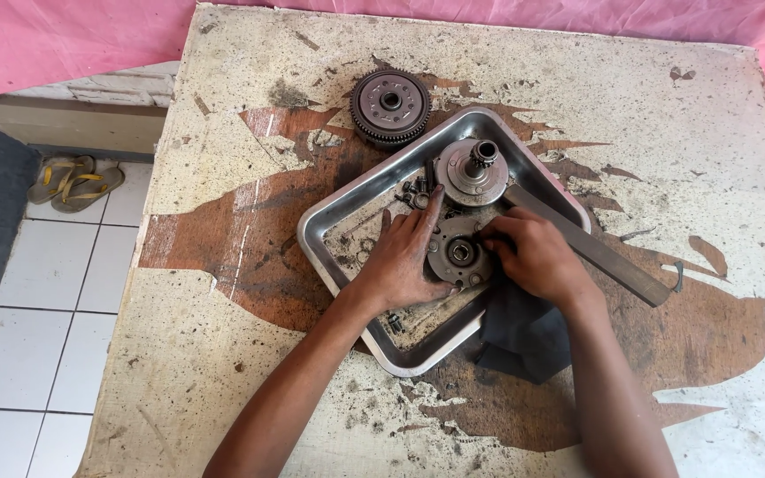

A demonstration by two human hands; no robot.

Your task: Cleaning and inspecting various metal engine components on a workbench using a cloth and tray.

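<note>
Both hands press on the round metal disc (pixel 459 254) in the tray (pixel 344 265): left hand (pixel 405 258) flat and released, right hand (pixel 529 257) curled grasping its edge; it looks heavy, stiff, greasy, best gripped by the rim.

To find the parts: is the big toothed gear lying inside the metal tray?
No, the toothed gear lies on the table, outside the tray.

**Round metal plate in the steel tray**

A round, grey metal disc (pixel 459 254) lies flat in the middle of the steel tray (pixel 334 265), a bit nearer to the tray's right edge. It has a dark hole in its centre and looks oily and worn. The left hand (pixel 405 261) rests with flat fingers on its left side, and the right hand (pixel 533 257) touches its right rim with bent fingers. Both hands cover a part of it.
</note>
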